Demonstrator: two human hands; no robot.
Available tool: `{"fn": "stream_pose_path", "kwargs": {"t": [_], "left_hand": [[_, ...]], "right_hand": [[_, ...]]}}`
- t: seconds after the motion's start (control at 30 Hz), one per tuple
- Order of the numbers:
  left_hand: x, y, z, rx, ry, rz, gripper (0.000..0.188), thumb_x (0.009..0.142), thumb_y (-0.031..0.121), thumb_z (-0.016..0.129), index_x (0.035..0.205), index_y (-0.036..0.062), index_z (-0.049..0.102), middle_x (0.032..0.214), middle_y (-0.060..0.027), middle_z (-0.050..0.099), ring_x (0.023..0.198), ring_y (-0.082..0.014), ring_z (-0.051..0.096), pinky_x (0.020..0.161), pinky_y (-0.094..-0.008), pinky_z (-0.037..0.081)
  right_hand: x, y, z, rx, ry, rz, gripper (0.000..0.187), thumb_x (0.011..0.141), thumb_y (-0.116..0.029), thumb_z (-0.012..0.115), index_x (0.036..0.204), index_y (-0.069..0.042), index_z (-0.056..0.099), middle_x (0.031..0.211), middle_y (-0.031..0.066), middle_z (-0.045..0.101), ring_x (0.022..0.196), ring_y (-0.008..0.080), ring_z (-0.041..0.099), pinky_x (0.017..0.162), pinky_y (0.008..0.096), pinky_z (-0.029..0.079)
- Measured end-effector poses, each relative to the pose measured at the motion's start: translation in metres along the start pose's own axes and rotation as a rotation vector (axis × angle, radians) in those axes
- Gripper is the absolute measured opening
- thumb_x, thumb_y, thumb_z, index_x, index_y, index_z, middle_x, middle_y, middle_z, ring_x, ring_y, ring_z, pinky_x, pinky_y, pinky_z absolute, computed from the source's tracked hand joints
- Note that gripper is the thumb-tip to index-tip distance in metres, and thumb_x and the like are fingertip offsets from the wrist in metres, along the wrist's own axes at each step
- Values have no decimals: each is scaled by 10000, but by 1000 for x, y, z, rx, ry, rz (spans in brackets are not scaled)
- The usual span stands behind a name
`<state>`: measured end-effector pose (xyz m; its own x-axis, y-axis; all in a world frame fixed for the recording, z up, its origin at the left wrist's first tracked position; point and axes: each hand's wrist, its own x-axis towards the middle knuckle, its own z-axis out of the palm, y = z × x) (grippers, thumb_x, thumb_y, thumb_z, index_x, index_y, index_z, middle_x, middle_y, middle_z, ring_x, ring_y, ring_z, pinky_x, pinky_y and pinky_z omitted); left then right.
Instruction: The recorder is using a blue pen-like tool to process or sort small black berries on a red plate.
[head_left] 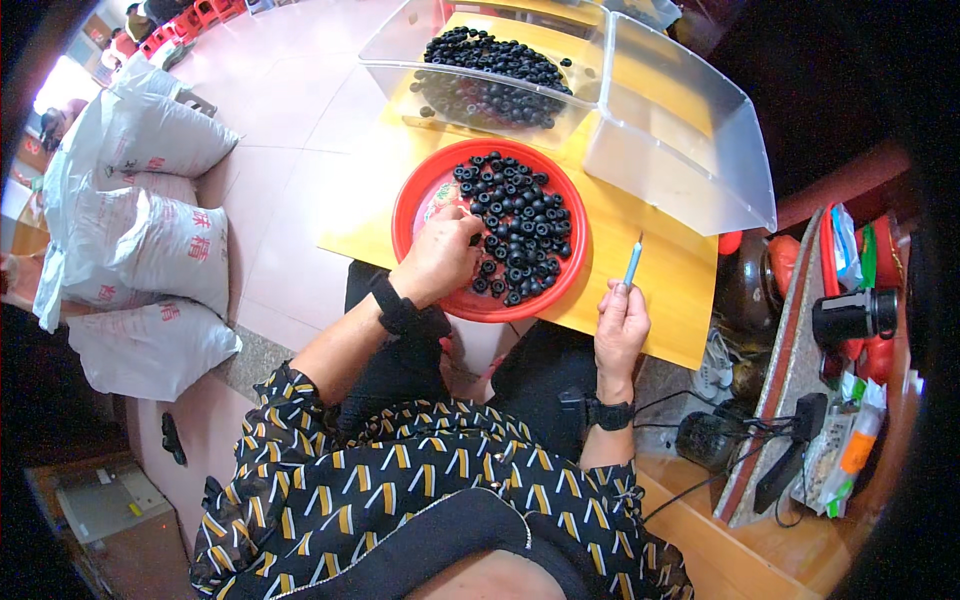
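My left hand (pixel 440 255) reaches into a round red plastic tray (pixel 403 218), its thumb and fingers pinched on a small black ring-shaped part at the edge of the pile. Many such black parts (pixel 522 215), round with a hole, cover the middle and right of the tray. Off to the right of the tray, my right hand (pixel 622 330) is closed around a slim light-blue tool (pixel 633 262) with a thin, dark tip pointing up. The tool looks like a pen or a small pick; its exact kind I cannot make out.
The tray rests on a yellow board (pixel 675 315). Behind it stand a clear bin (pixel 390 72) with more black parts and another clear bin (pixel 690 165). White sacks (pixel 160 245) are stacked at left. A cluttered shelf (pixel 765 420) with cables lies at right.
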<state>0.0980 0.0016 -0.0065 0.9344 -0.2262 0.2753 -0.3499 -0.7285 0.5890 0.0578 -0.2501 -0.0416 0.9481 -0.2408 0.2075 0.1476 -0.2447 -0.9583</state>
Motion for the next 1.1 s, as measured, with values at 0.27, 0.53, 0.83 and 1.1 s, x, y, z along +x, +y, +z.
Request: {"fn": "stream_pose_path", "kwargs": {"t": [0.27,0.53,0.83,1.1], "left_hand": [[-13,18,-11,-654,-99,-345,250,770,-5,540,1017,-16,578,870,-99,586,770,-232,578,705,-324,468],[-53,23,-17,-1861,-253,-487,277,853,134,575,1113,54,526,896,-47,539,714,-100,457,623,-227,407],[-80,25,-11,-2026,-174,-470,217,868,266,548,934,61,524,728,-49,510,542,-90,417,450,-207,342],[-85,31,-12,-1976,-183,-434,197,853,217,586,907,30,554,715,-64,575,529,-110,506,455,-202,387]], "right_hand": [[-1,-6,1,-38,26,26,231,920,-199,462,857,4,550,602,-4,467,558,74,436,516,224,368],[0,-5,0,-72,17,6,238,924,-196,453,857,12,547,608,-3,461,560,76,433,519,223,367],[-21,-28,15,-23,-177,141,219,928,-181,457,963,11,559,660,-37,473,515,9,359,452,157,270],[-53,-102,57,248,-488,200,187,851,-124,606,976,13,579,732,-31,557,633,28,475,570,169,402]]}}
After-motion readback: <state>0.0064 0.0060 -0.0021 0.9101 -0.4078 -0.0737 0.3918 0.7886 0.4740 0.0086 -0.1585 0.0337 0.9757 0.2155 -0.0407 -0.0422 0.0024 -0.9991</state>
